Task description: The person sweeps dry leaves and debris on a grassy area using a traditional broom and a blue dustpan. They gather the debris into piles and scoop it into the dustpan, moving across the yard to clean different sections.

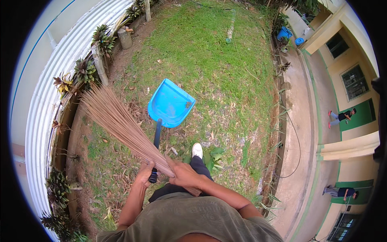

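A stick broom [121,123] made of thin brown ribs lies slantwise before me, its spread tips to the far left and its bound end near my waist. My right hand [183,172] is closed round the broom's narrow part. My left hand [145,173] is closed at the dustpan's dark handle [157,135], next to the broom; its fingers are partly hidden. The handle passes under the broom, and its black end shows beside my left hand. Ahead, the blue dustpan [171,105] is over the grass with its hollow side up, a little dark debris at its right edge.
Grass with dry leaves [137,113] lies around my white shoe [197,150]. A corrugated metal fence [52,97] with potted-looking plants [85,71] runs along the left. On the right, a concrete walkway [296,133] fronts a building; two people [343,116] are there. A blue bin [284,33] stands far right.
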Demonstrator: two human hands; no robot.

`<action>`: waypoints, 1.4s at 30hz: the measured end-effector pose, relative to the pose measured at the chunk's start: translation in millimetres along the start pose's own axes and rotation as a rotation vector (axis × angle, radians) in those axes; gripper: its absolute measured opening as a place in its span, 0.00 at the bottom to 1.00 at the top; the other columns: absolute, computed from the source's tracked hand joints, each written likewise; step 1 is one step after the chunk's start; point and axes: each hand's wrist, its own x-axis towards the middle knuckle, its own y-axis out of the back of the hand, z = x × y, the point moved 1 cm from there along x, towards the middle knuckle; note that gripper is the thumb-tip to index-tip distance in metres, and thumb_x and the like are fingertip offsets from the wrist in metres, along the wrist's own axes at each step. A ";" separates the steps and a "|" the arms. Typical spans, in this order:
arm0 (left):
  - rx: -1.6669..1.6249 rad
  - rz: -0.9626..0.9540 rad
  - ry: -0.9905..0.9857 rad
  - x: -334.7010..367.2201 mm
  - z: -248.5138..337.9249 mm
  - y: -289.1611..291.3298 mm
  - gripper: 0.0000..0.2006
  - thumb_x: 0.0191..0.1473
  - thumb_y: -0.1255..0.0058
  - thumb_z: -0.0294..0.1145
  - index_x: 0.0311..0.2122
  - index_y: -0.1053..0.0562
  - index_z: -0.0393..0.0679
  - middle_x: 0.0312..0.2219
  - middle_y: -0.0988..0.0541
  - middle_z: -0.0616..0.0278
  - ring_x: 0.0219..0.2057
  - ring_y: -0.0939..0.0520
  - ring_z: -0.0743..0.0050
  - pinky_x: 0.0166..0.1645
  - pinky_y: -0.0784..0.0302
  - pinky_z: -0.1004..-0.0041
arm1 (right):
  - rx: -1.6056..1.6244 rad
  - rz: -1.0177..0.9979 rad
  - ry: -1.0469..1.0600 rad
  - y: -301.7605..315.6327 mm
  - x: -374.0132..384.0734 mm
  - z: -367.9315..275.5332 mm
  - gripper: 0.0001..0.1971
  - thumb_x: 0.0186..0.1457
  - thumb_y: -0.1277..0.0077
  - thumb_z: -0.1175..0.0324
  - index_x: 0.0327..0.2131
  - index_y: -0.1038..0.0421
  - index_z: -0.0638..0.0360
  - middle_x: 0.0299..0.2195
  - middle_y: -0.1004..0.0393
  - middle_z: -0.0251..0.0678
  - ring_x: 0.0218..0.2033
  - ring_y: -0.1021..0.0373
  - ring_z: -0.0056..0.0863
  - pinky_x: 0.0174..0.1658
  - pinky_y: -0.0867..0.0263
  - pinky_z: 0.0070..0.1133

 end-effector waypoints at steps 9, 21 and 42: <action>-0.146 0.382 -0.043 187.7 48.7 -119.6 0.27 0.42 0.39 0.37 0.46 0.35 0.38 0.36 0.27 0.59 0.36 0.24 0.67 0.41 0.26 0.68 | 0.210 -0.010 0.050 201.4 73.5 145.9 0.28 0.60 0.62 0.51 0.56 0.44 0.65 0.50 0.34 0.48 0.47 0.32 0.40 0.50 0.38 0.29; -0.207 0.647 -0.251 492.1 116.6 -171.8 0.21 0.45 0.42 0.33 0.44 0.33 0.37 0.35 0.28 0.62 0.37 0.26 0.71 0.43 0.30 0.71 | -0.128 0.341 -0.543 417.7 188.4 482.3 0.11 0.57 0.60 0.65 0.37 0.29 0.60 0.31 0.25 0.46 0.31 0.27 0.38 0.37 0.33 0.28; 0.032 1.300 0.040 733.1 -40.3 -297.8 0.29 0.41 0.46 0.38 0.49 0.39 0.38 0.40 0.33 0.58 0.41 0.30 0.68 0.48 0.33 0.67 | -0.295 -0.191 -0.393 388.8 499.4 919.8 0.31 0.54 0.64 0.74 0.61 0.62 0.67 0.60 0.56 0.56 0.62 0.56 0.50 0.61 0.51 0.32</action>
